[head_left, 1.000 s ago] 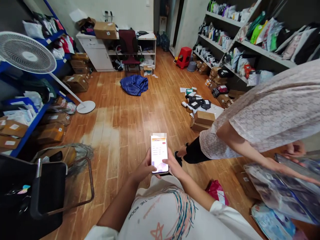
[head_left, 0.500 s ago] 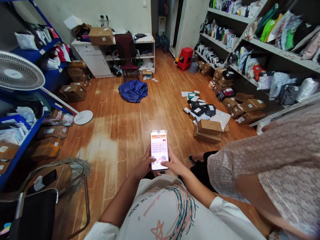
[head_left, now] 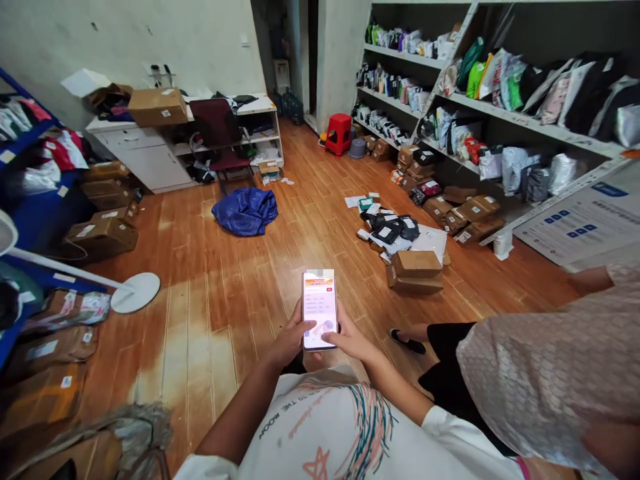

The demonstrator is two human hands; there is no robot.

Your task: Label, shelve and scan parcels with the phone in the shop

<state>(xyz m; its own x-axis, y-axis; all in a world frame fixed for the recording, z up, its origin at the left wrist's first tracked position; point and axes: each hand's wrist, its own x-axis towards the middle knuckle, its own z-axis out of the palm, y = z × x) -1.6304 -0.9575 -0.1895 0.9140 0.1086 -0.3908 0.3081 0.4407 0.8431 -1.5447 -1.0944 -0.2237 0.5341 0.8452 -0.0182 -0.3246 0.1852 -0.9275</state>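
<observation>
A smartphone [head_left: 320, 307] with a lit, pinkish-white screen is held upright in front of my shirt. My left hand [head_left: 294, 339] is closed around its left edge, the thumb lying over the lower screen. On the opposite edge my right hand [head_left: 350, 335] grips it too, with that thumb also on the lower part of the screen. Most of the other fingers are hidden behind the phone. The writing on the screen is too small to read.
Another person in a patterned top [head_left: 530, 373] stands close on my right. Cardboard boxes [head_left: 415, 270] and dark parcels [head_left: 395, 227] lie on the floor ahead. A blue sack [head_left: 246, 210], a fan base [head_left: 135, 292] and a red stool [head_left: 336, 133] stand around. Parcel shelves [head_left: 540, 120] line the right side.
My view has turned to the right and tilted up slightly, so the room's things shift left and down. Both hands keep hold of the smartphone. The person beside me has shifted.
</observation>
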